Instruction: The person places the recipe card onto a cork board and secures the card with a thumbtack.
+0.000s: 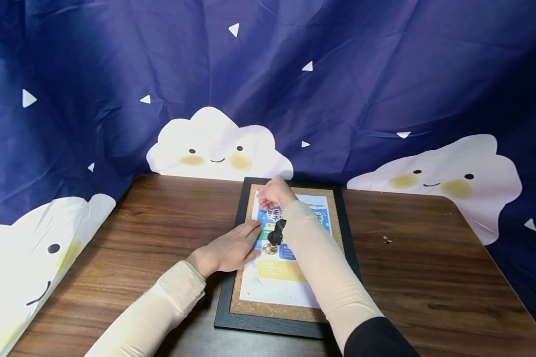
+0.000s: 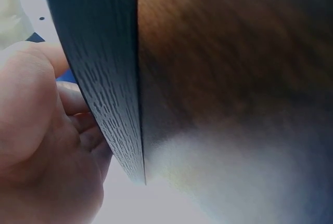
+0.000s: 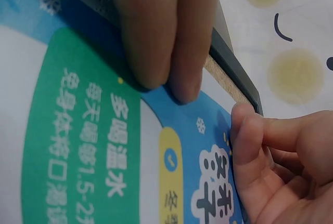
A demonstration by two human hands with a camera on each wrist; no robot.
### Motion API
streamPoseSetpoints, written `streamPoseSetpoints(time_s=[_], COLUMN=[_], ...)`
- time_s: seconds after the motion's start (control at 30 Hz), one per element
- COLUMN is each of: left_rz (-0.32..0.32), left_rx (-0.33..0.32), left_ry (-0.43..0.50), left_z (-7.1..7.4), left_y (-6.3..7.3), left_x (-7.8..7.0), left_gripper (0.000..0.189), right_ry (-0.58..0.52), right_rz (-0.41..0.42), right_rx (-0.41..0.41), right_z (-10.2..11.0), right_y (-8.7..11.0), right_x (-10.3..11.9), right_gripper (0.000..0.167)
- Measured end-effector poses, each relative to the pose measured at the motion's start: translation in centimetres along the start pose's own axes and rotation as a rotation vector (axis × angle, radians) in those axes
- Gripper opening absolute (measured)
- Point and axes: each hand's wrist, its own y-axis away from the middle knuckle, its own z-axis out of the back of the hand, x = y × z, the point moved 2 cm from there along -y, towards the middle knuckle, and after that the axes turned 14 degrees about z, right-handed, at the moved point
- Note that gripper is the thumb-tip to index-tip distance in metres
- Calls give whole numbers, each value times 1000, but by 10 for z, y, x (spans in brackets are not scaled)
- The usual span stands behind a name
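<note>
A printed poster (image 1: 272, 292) with blue, green and yellow panels lies on a cork board (image 1: 290, 311) with a black frame (image 1: 259, 325). My left hand (image 1: 232, 248) rests across the board's left side, its fingers laid out straight on the poster's left edge. In the left wrist view its palm shows beside the frame. At the poster's top left corner, my right hand (image 1: 274, 193) is curled, with thumb and index fingertips pinched together in the right wrist view; the tiny thing between them is hidden. A black wrist camera (image 1: 277, 233) overlaps the poster in the head view.
Several tiny coloured pieces (image 1: 387, 240) lie on the brown wooden table (image 1: 420, 277) to the right of the board. A dark blue cloth (image 1: 339, 89) printed with smiling clouds hangs behind the table and down its left side.
</note>
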Motion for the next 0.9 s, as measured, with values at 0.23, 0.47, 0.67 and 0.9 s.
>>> streamPoseSetpoints(time_s=[0.23, 0.47, 0.67, 0.9], left_rz=[27, -2, 44, 73], left_rx=[62, 24, 72, 110], left_ry=[41, 90, 23, -33], left_z=[25, 8, 31, 41], left_y=[11, 3, 12, 15], left_x=[-19, -7, -25, -33], left_gripper=[69, 72, 69, 67], right_ry=[11, 42, 60, 0], right_rz=[6, -6, 4, 87], right_rx=[13, -4, -18, 17], right_z=[-1, -1, 2, 7], right_y=[-1, -1, 1, 11], right_x=[0, -1, -4, -15], right_gripper=[22, 14, 15, 24])
